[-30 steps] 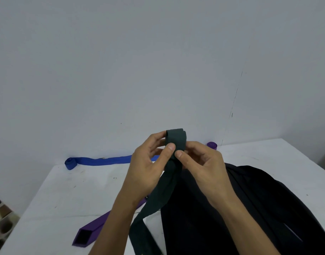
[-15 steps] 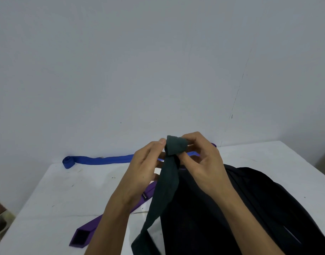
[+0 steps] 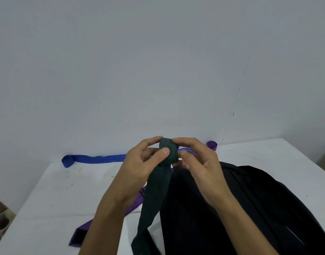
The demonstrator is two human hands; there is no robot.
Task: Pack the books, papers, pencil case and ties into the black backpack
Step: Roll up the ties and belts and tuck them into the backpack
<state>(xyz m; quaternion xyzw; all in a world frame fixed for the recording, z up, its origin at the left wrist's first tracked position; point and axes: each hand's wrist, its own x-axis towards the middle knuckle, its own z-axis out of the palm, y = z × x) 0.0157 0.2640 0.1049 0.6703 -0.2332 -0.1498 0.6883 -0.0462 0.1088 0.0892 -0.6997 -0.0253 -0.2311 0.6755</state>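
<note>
Head view. Holds the dark green tie (image 3: 156, 196) up over the bench (image 3: 47, 199), just left of the black backpack (image 3: 250, 208). Pinches the tie's rolled top end between left grip (image 3: 139, 168) and right grip (image 3: 198, 162): left thumb pressed on the front of the roll, right fingers curled over its top and back.

Against a second ago, shows a rounder, thicker bundle where a flat fold stood. Points to rolling under way but not finished, with a long loose stretch hanging toward the near edge and left to wind in before packing.

To the right, the backpack lying flat on the bench, no opening visible from here. Along the far wall, a blue tie (image 3: 101, 159), rolled only at its left end. From the near left, passing under the left forearm, a purple tie (image 3: 80, 236). Far right by the wall, a small purple roll (image 3: 211, 145), back in sight past the right grip; cannot tell whether joined to that strip.

Reads as early: none of these ties visibly packed, and no books, papers or pencil case in view.
</note>
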